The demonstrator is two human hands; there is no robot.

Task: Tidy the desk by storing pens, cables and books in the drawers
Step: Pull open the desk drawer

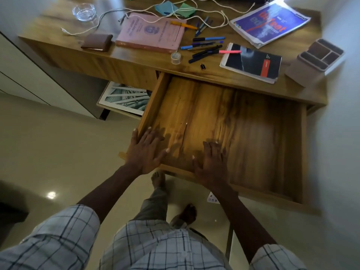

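the big wooden drawer [224, 121] is pulled out from the brown wooden desk [136, 61]. the left hand [145, 151] and right hand [211, 162] lie flat on its front edge, fingers spread wide, holding nothing. the pink book [152, 33], blue and black pens [206, 45] and white cable [194, 12] sit on the desk.

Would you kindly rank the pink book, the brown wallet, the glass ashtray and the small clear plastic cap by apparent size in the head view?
1. Pink book
2. Brown wallet; glass ashtray looks about alike, and it sits farther away, so unranked
3. Small clear plastic cap
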